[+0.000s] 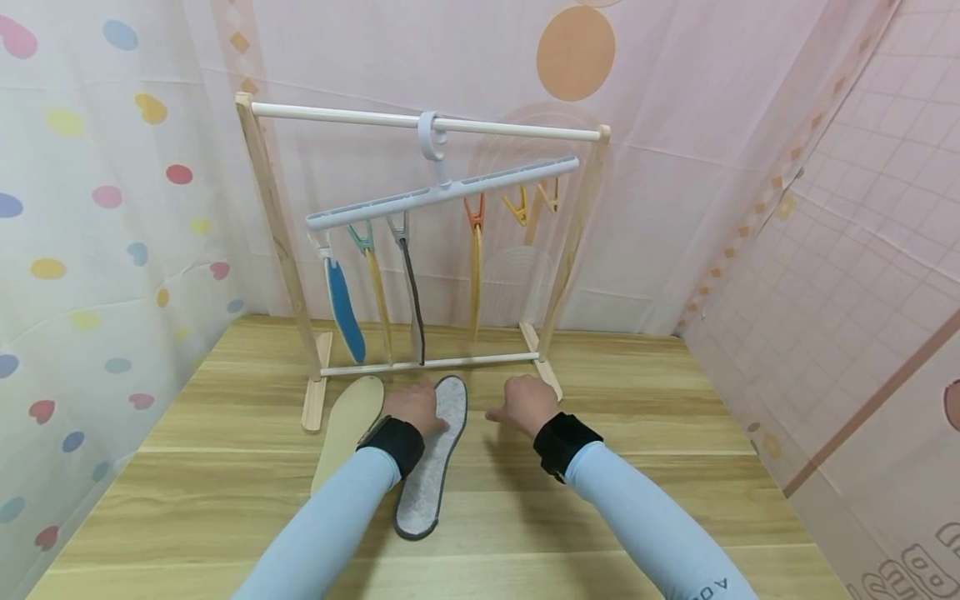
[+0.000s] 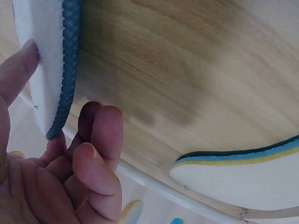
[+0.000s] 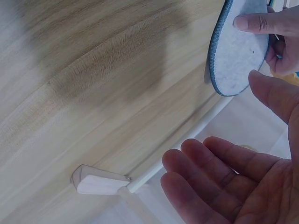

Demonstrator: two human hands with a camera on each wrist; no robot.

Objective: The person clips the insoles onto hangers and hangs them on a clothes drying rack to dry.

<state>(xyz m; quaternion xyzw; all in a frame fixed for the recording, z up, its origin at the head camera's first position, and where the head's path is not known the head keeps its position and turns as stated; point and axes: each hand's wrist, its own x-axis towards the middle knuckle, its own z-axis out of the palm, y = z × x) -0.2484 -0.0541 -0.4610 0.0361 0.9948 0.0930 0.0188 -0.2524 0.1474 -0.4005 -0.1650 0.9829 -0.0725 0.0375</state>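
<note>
My left hand [image 1: 412,407] pinches a grey felt insole [image 1: 429,487] with a dark stitched edge. Its thumb [image 2: 21,70] lies on the pale face, and other fingers are partly hidden behind the insole in the right wrist view. To the left of that hand lies a cream insole [image 1: 351,425], partly covered by the forearm; its layered yellow, blue and black edge shows in the left wrist view. My right hand [image 1: 527,404] holds nothing and hovers right of the grey insole, its fingers [image 3: 201,170] loosely bent.
A wooden rack [image 1: 273,217] with white rods stands at the back. From its top rod hangs a tilted pale blue hanger [image 1: 442,193] with several clips. A blue insole [image 1: 345,312] and several others hang in them, while two yellow clips [image 1: 517,208] at the right hold nothing.
</note>
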